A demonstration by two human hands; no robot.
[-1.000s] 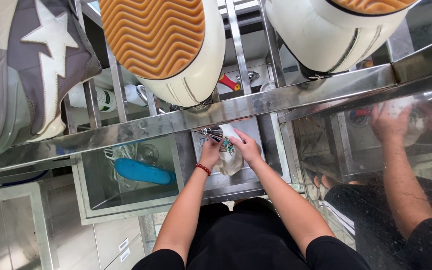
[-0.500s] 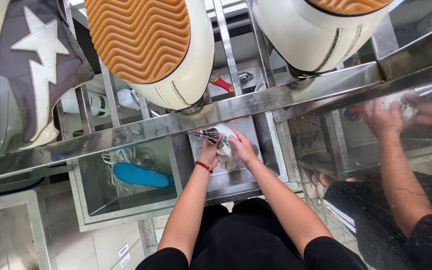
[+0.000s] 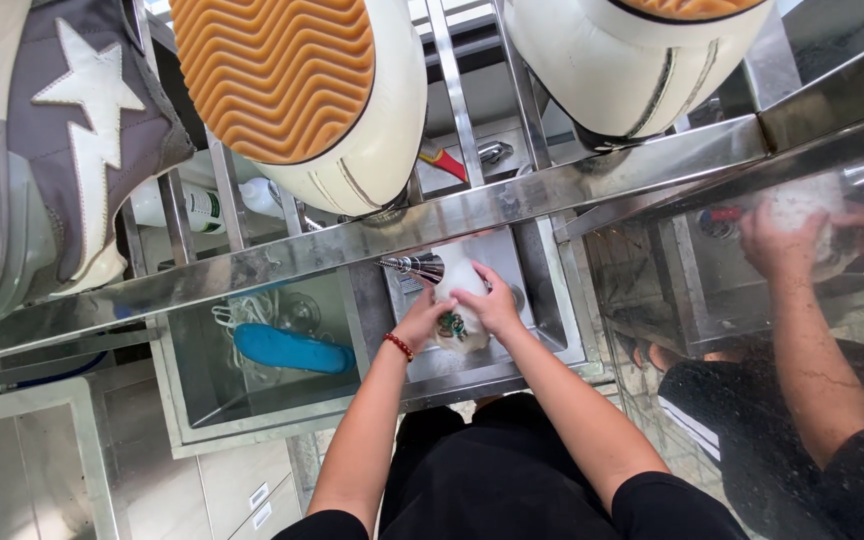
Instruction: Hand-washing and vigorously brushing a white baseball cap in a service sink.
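Both of my hands are down in the right basin of a steel sink (image 3: 552,320), below a chrome tap (image 3: 412,266). My left hand (image 3: 420,322), with a red bead bracelet at the wrist, grips a small white shoe (image 3: 457,278) from the left. My right hand (image 3: 493,305) holds the same shoe from the right, fingers curled over its top. The shoe's lower part is hidden under my hands.
A blue insole (image 3: 290,350) and white laces (image 3: 242,315) lie in the left basin. On a steel rack overhead rest an orange-soled cream shoe (image 3: 287,90), a grey star-patched shoe (image 3: 62,150) and another cream shoe (image 3: 642,60). A shiny steel panel (image 3: 802,260) on the right mirrors my arms.
My hands have shifted slightly on the white shoe and stay closed around it under the tap. The view has drifted a little.
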